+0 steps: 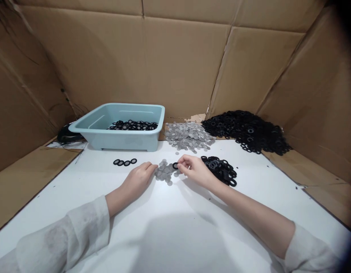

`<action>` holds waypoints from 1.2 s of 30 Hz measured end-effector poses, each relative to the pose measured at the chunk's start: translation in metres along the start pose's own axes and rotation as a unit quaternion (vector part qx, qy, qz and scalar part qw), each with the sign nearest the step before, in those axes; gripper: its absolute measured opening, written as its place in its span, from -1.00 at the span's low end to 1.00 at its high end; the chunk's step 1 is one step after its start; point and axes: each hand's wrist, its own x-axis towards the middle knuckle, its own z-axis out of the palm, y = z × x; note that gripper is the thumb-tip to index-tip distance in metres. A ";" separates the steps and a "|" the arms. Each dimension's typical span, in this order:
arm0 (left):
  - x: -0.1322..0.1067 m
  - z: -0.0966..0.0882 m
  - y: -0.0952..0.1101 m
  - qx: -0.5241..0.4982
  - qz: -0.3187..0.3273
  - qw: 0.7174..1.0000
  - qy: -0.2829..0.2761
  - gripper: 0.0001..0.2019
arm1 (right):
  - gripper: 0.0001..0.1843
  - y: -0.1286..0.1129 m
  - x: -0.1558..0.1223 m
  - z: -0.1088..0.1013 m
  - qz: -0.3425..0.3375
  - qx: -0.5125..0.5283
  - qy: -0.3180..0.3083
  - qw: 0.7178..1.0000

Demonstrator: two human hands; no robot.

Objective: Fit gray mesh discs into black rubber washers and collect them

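My right hand (196, 170) pinches a black ring (175, 165) between thumb and fingertips, over the right side of a small pile of thin grey discs (163, 172). At the left edge of that pile is my left hand (140, 176), its fingers bent and pressed together; whatever they hold, if anything, is hidden. Just beyond my right wrist lies a small heap of loose black rings (221, 168). To the left of my left hand, several black rings with grey centres (124, 162) lie in a short row on the white table (152, 216).
A pale blue basin (127, 140) at the back left contains many black rings with grey centres. Behind my hands is a larger heap of grey discs (189, 134); a big mound of black rings (246, 131) stands at the back right. Cardboard walls (175, 57) enclose the back and sides.
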 end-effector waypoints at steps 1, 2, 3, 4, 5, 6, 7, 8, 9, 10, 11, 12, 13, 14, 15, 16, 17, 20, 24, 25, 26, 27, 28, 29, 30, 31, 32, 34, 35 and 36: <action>0.001 0.000 -0.002 0.008 -0.006 1.000 0.005 -0.68 | -0.88 0.000 0.000 0.002 0.010 0.029 0.003 1.000; 0.002 0.000 -0.003 0.009 -0.016 1.000 0.015 -0.67 | -0.89 0.000 0.000 0.005 0.024 0.059 0.003 0.998; 0.003 0.000 -0.003 -0.001 -0.027 0.999 0.028 -0.68 | -0.89 0.000 0.000 0.008 0.042 0.093 0.002 0.995; 0.004 -0.001 -0.003 -0.024 -0.038 0.998 0.045 -0.69 | -0.88 0.000 -0.001 0.011 0.062 0.129 0.000 0.990; 0.004 -0.002 -0.001 -0.061 -0.051 0.995 0.060 -0.71 | -0.86 0.000 -0.001 0.014 0.084 0.166 -0.004 0.982; 0.003 -0.004 0.002 -0.108 -0.068 0.989 0.069 -0.74 | -0.84 0.000 -0.002 0.018 0.106 0.202 -0.008 0.974; 0.002 -0.005 0.007 -0.162 -0.086 0.980 0.071 -0.77 | -0.81 0.000 -0.003 0.022 0.122 0.233 -0.013 0.965; 0.000 -0.007 0.013 -0.215 -0.108 0.968 0.065 -0.80 | -0.79 0.001 -0.004 0.026 0.132 0.261 -0.019 0.956; -0.002 -0.009 0.020 -0.265 -0.129 0.954 0.057 -0.82 | -0.77 0.001 -0.006 0.030 0.135 0.285 -0.026 0.949; -0.005 -0.011 0.027 -0.309 -0.146 0.939 0.050 -0.84 | -0.74 0.002 -0.007 0.033 0.132 0.305 -0.036 0.942; -0.008 -0.012 0.033 -0.343 -0.160 0.924 0.046 -0.86 | -0.73 0.003 -0.009 0.037 0.125 0.320 -0.045 0.938; -0.010 -0.013 0.039 -0.370 -0.171 0.912 0.044 -0.87 | -0.72 0.005 -0.011 0.040 0.115 0.332 -0.053 0.935; -0.013 -0.013 0.044 -0.390 -0.180 0.902 0.044 -0.87 | -0.71 0.005 -0.012 0.043 0.108 0.340 -0.060 0.932; -0.015 -0.013 0.048 -0.408 -0.189 0.892 0.047 -0.87 | -0.71 0.006 -0.013 0.045 0.105 0.345 -0.066 0.930; -0.016 -0.013 0.050 -0.422 -0.197 0.883 0.051 -0.87 | -0.71 0.006 -0.014 0.047 0.104 0.349 -0.071 0.929; -0.018 -0.012 0.051 -0.435 -0.204 0.875 0.056 -0.87 | -0.71 0.006 -0.015 0.048 0.105 0.352 -0.074 0.927; -0.019 -0.011 0.052 -0.447 -0.211 0.867 0.062 -0.87 | -0.72 0.005 -0.016 0.049 0.106 0.355 -0.076 0.926; -0.021 -0.008 0.051 -0.476 -0.233 0.845 0.073 -0.85 | -0.77 0.001 -0.017 0.049 0.108 0.354 -0.080 0.925; -0.022 -0.006 0.051 -0.506 -0.238 0.828 0.041 -0.79 | -0.89 -0.003 -0.019 0.048 0.098 0.324 -0.111 0.934; -0.022 -0.006 0.051 -0.513 -0.233 0.826 0.025 -0.79 | -0.90 -0.003 -0.020 0.047 0.092 0.317 -0.118 0.937; -0.021 -0.006 0.051 -0.521 -0.229 0.822 0.009 -0.79 | -0.90 -0.003 -0.020 0.047 0.087 0.311 -0.122 0.939; -0.021 -0.006 0.051 -0.528 -0.229 0.818 -0.005 -0.80 | -0.91 -0.003 -0.020 0.046 0.084 0.305 -0.123 0.941; -0.021 -0.006 0.051 -0.534 -0.230 0.813 -0.015 -0.82 | -0.92 -0.003 -0.020 0.046 0.083 0.300 -0.122 0.943; -0.020 -0.006 0.050 -0.540 -0.234 0.808 -0.022 -0.83 | -0.93 -0.003 -0.021 0.046 0.083 0.295 -0.121 0.944; -0.020 -0.006 0.050 -0.547 -0.238 0.802 -0.026 -0.84 | -0.94 -0.003 -0.021 0.045 0.083 0.291 -0.119 0.946; -0.020 -0.005 0.049 -0.555 -0.241 0.796 -0.028 -0.83 | -0.95 -0.003 -0.020 0.045 0.082 0.287 -0.118 0.947; -0.019 -0.005 0.049 -0.566 -0.242 0.788 -0.031 -0.82 | -0.95 -0.003 -0.020 0.045 0.080 0.283 -0.119 0.948; -0.018 -0.006 0.048 -0.586 -0.238 0.773 -0.044 -0.78 | -0.96 -0.002 -0.020 0.044 0.075 0.277 -0.122 0.950; -0.018 -0.007 0.048 -0.594 -0.236 0.767 -0.053 -0.76 | -0.96 -0.002 -0.020 0.044 0.073 0.274 -0.126 0.951; -0.018 -0.008 0.048 -0.598 -0.233 0.764 -0.062 -0.75 | -0.96 -0.001 -0.020 0.044 0.070 0.270 -0.129 0.952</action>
